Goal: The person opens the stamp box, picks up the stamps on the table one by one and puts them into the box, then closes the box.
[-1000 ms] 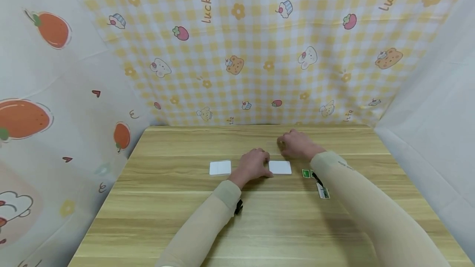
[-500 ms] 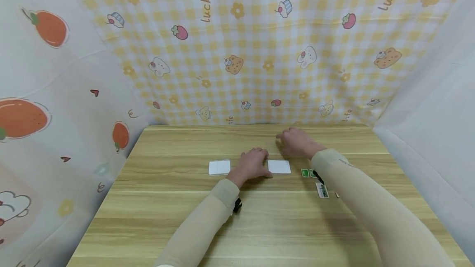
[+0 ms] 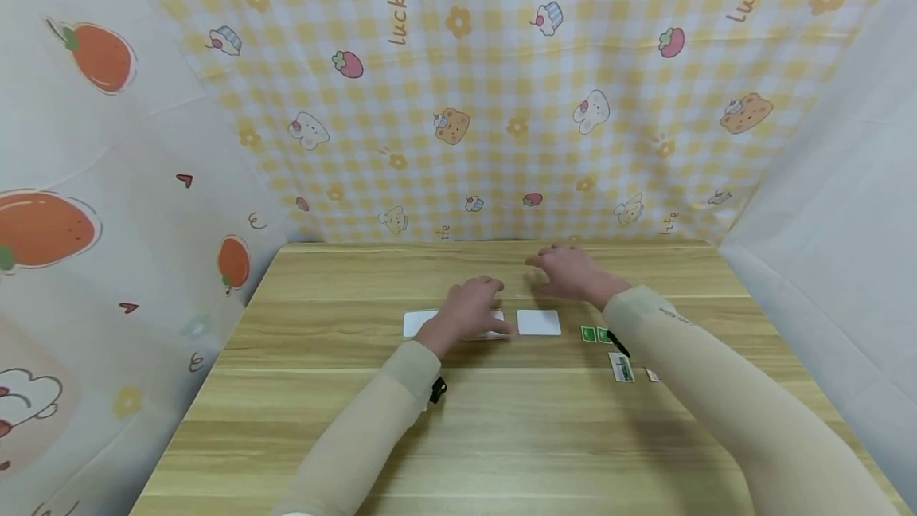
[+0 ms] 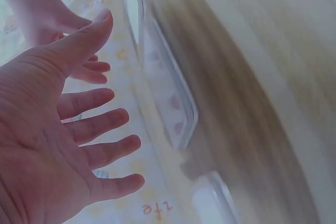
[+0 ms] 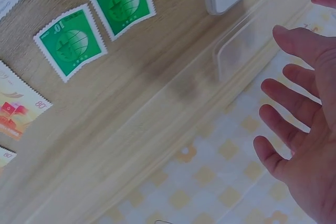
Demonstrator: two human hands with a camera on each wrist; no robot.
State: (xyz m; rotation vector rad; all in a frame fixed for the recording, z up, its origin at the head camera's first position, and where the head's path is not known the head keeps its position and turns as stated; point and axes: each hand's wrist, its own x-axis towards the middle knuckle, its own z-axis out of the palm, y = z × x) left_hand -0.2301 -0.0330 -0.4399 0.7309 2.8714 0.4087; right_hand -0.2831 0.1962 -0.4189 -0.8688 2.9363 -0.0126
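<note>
Near white cases hovers the left hand

The left hand shows its palm, fingers spread, and the right hand is partly hidden behind its thumb. Beyond the fingertips, three flat, pale cases line the wood-grained table beside patterned cloth.

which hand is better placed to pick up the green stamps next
Probably the right hand: it is open, holds nothing and is nearer the green stamps. The left hand is farther off, with a white box between it and them.
</note>
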